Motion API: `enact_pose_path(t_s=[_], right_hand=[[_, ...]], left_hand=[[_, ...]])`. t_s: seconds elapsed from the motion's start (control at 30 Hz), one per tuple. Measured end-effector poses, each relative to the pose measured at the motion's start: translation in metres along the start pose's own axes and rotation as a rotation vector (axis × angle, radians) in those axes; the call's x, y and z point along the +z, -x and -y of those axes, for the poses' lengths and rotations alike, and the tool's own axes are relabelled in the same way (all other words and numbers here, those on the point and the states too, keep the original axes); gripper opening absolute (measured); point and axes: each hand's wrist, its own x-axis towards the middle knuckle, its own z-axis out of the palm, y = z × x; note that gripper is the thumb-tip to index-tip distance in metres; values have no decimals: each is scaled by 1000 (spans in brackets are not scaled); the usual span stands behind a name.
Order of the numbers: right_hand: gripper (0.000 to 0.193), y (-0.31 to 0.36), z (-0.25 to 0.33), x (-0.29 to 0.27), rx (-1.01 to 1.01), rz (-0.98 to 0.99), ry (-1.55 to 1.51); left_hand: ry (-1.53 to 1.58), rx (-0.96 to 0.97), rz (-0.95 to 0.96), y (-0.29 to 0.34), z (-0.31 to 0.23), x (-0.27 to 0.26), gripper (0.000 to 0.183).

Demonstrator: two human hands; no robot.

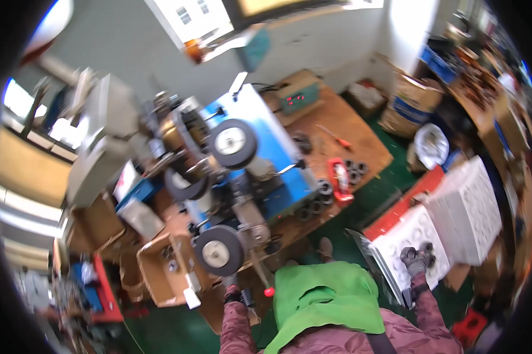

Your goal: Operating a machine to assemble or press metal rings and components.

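My right hand [417,265], in a grey glove, is over a white tray [390,251] with round recesses. Its fingers are closed around dark ring-shaped parts [429,248]; blur hides exactly how many. My left hand [230,281] is at the near side of a machine, just below a black wheel with a pale hub [217,252]. The fingers of that hand are mostly hidden. Close beside it is a lever with a red knob [269,292]. Two more black wheels, one of them at the top [233,143], are mounted over the machine's blue plate [283,192].
On the wooden bench [369,150] are a control box with a red display [298,97], a screwdriver [336,139], a red tool [340,180] and several dark rings [354,171]. Cardboard boxes [159,268] stand left. Right are a white dimpled stack [469,212] and a paper sack [410,103].
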Motion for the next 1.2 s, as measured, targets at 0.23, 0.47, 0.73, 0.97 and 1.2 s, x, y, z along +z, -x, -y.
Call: enact_pose_path(t_s=[0.23, 0.47, 0.73, 0.97, 1.2], right_hand=[[56, 105, -144, 216, -932, 1166, 1699], [62, 189, -317, 313, -1501, 1706, 1429], [58, 203, -348, 360, -1864, 1577, 1357], [66, 223, -358, 390, -1982, 1451, 1331], [72, 211, -358, 402, -2040, 1458, 1337]], left_hand=[[368, -290, 43, 63, 0, -19, 22], [817, -602, -32, 120, 48, -85, 27], [1013, -504, -216, 120, -16, -207, 26], [1101, 148, 8, 54, -220, -306, 26], [1328, 193, 391, 14, -359, -261, 25]])
